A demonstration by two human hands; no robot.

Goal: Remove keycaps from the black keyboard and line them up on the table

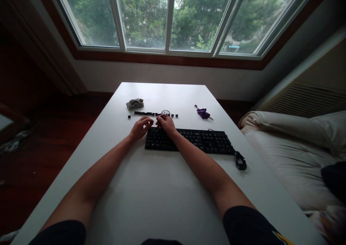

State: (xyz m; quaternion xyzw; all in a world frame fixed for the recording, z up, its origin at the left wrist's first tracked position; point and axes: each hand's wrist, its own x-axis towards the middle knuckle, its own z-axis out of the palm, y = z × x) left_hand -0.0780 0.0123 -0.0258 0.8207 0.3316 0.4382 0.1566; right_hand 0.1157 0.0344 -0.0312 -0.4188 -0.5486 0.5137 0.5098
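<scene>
Over the far left part of a black keyboard (200, 140), my two hands are close together. My left hand (140, 128) is closed in a pinch on a small black keycap (151, 123). Fingers of my right hand (167, 125) are pressed together around a thin, light, stick-like tool (155, 121), whose tip points at the keycap. What kind of tool it is, I cannot make out. Just beyond my hands, a row of loose black keycaps (146, 113) lies on the white table (162, 187). A thin round loop (165, 112) shows behind my right fingers.
A crumpled grey cloth (135, 103) lies behind the keycaps, with one keycap (129, 116) apart at the left. A purple cloth (203, 113) with a thin stick lies right. The coiled cable (240, 161) rests beside the keyboard. A sofa (281, 155) flanks the table.
</scene>
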